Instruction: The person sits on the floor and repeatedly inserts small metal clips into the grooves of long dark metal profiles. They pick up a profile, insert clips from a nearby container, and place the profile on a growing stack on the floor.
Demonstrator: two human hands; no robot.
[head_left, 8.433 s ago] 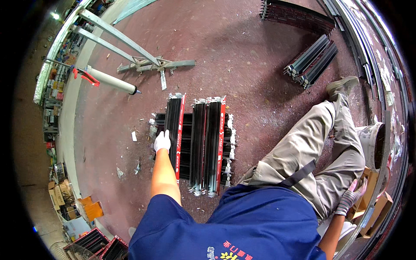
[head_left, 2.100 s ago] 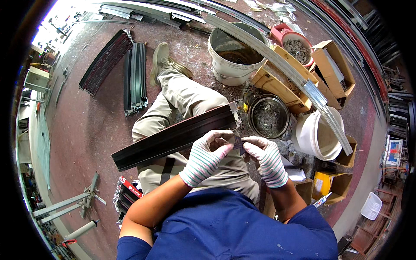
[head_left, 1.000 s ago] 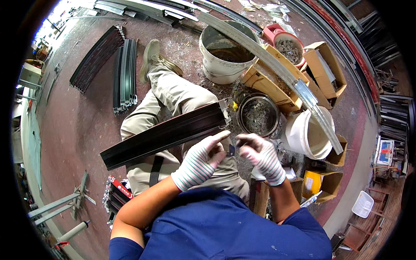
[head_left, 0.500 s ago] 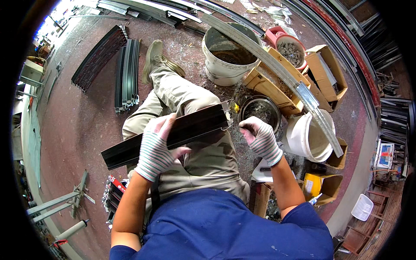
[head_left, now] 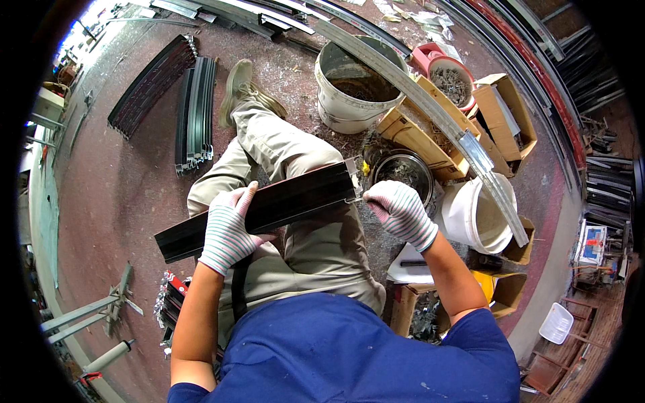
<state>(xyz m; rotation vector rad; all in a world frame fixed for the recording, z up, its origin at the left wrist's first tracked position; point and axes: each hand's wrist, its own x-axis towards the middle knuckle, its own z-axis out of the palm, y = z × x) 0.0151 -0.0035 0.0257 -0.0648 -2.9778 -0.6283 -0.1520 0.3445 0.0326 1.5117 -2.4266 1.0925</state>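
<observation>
A short black metal profile (head_left: 295,201) lies slantwise across my lap, its right end raised. My left hand (head_left: 228,228), in a striped knit glove, grips it toward the left end, thumb and fingers around its edges. At the right end, small pale metal brackets or clips (head_left: 352,176) stick out of the cut face. My right hand (head_left: 401,209), gloved alike, is right beside that end with its fingers pinched together. Whatever those fingertips hold, if anything, is hidden.
Two stacks of dark profiles (head_left: 195,114) lie on the floor, front left. Ahead and right stand a large white bucket (head_left: 353,111), a round black tin (head_left: 428,168), a wooden box (head_left: 430,144) and a tipped white bucket (head_left: 460,215). A long metal strip (head_left: 423,94) bridges the buckets.
My right hand has moved slightly left, up to the profile's right end, and its fingers are drawn closer together. My left hand has shifted slightly left with its grip kept.
</observation>
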